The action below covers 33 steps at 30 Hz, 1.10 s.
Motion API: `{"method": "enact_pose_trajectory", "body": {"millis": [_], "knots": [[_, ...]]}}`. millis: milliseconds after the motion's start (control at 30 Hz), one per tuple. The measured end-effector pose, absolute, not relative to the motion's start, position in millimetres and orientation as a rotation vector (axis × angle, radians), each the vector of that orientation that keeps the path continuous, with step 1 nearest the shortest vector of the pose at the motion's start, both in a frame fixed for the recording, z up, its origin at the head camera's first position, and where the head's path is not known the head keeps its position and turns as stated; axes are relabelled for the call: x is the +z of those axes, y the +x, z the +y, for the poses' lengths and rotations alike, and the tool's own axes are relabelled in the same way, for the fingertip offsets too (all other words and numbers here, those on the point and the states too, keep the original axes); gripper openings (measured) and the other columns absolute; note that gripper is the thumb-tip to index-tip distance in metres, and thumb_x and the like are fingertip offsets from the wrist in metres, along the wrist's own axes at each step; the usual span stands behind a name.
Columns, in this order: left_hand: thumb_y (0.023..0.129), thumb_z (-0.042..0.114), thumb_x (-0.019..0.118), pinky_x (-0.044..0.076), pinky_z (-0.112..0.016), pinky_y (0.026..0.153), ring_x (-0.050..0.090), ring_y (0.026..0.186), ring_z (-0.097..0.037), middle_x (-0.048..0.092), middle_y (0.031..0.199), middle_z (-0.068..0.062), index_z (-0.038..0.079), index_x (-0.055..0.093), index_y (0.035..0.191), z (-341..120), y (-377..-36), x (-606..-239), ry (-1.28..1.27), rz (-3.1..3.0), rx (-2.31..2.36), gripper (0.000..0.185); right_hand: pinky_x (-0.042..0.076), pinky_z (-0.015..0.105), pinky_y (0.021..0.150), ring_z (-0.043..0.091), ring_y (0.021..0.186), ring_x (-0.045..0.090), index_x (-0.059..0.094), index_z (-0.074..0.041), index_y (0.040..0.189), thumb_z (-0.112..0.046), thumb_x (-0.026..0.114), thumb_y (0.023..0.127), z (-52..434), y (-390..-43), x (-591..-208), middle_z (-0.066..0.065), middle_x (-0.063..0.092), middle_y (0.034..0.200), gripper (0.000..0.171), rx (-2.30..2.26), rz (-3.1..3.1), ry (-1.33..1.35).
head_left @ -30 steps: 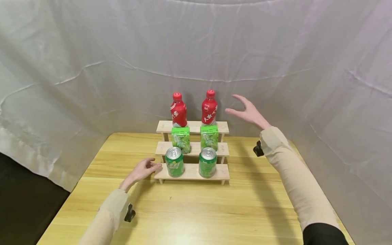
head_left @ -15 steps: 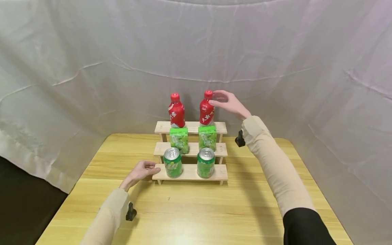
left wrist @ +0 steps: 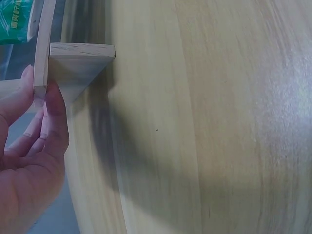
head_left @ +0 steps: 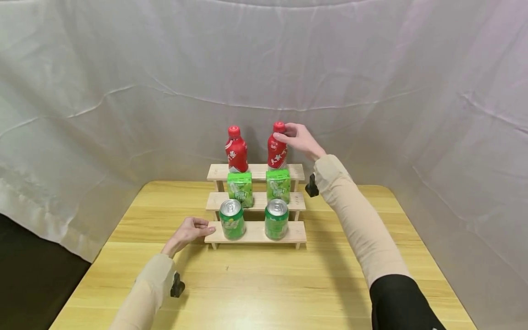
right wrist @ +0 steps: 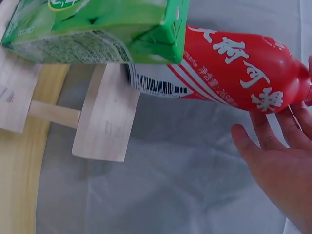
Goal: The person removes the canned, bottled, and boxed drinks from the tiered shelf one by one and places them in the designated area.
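Observation:
On the left, my left hand [head_left: 190, 233] pinches the end of the lowest board of a small wooden three-tier shelf [head_left: 255, 234]. The left wrist view shows the thumb on one face of that board [left wrist: 43, 53] and fingers on the other. At the top tier, my right hand [head_left: 303, 138] has its fingers curved round the neck of the right red drink bottle [head_left: 277, 153], thumb overlapping its front. This bottle stands upright on its board. Seen from the right wrist, the fingers [right wrist: 287, 129] pass behind the red bottle [right wrist: 243, 73], below its cap.
Another red bottle [head_left: 237, 155] stands on the top tier. Two green drink cartons [head_left: 241, 189] sit on the middle tier, two green cans [head_left: 232, 224] on the bottom one. The shelf stands on a wooden table [head_left: 264, 284], with a grey curtain [head_left: 185, 91] behind.
My right hand has moved left from beside the shelf to the right red bottle, and its fingers have closed in round the neck. My left hand stays at the lowest board's end.

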<state>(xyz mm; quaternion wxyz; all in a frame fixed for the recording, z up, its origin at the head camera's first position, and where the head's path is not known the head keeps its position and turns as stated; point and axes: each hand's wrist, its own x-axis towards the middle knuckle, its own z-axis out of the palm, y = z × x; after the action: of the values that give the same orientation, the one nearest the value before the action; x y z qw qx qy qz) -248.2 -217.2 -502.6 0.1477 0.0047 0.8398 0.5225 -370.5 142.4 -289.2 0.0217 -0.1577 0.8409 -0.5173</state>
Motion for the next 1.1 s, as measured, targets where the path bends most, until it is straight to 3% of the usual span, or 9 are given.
{"method": "enact_pose_trajectory", "body": {"millis": [367, 700, 1100], "knots": [[0.091, 0.016, 0.075, 0.056, -0.023, 0.080, 0.064, 0.092, -0.017, 0.066, 0.112, -0.025, -0.019, 0.052, 0.129, -217.1, -250.0, -503.6, -0.010, 2.410, 1.511, 0.056, 0.051, 0.036, 0.100, 0.031, 0.116, 0.063, 0.056, 0.004, 0.133, -0.018, 0.065, 0.098, 135.8, -367.6, -289.4, 0.027, 0.064, 0.130, 0.042, -1.702, 2.639, -0.456], [0.091, 0.015, 0.073, 0.057, -0.028, 0.082, 0.063, 0.092, -0.016, 0.065, 0.110, -0.023, -0.019, 0.051, 0.129, -215.4, -248.2, -501.1, -0.005, 2.408, 1.504, 0.055, 0.050, 0.040, 0.105, 0.037, 0.123, 0.060, 0.054, 0.009, 0.133, -0.016, 0.064, 0.098, 153.4, -361.1, -282.3, 0.029, 0.061, 0.133, 0.043, -1.753, 2.698, -0.450], [0.090, 0.015, 0.075, 0.057, -0.028, 0.082, 0.064, 0.090, -0.016, 0.067, 0.109, -0.024, -0.020, 0.052, 0.127, -216.7, -249.4, -504.3, 0.000, 2.403, 1.523, 0.055, 0.045, 0.045, 0.113, 0.036, 0.131, 0.055, 0.054, 0.005, 0.136, -0.020, 0.067, 0.096, 195.5, -352.4, -280.1, 0.026, 0.057, 0.140, 0.049, -1.826, 2.741, -0.317]]}}
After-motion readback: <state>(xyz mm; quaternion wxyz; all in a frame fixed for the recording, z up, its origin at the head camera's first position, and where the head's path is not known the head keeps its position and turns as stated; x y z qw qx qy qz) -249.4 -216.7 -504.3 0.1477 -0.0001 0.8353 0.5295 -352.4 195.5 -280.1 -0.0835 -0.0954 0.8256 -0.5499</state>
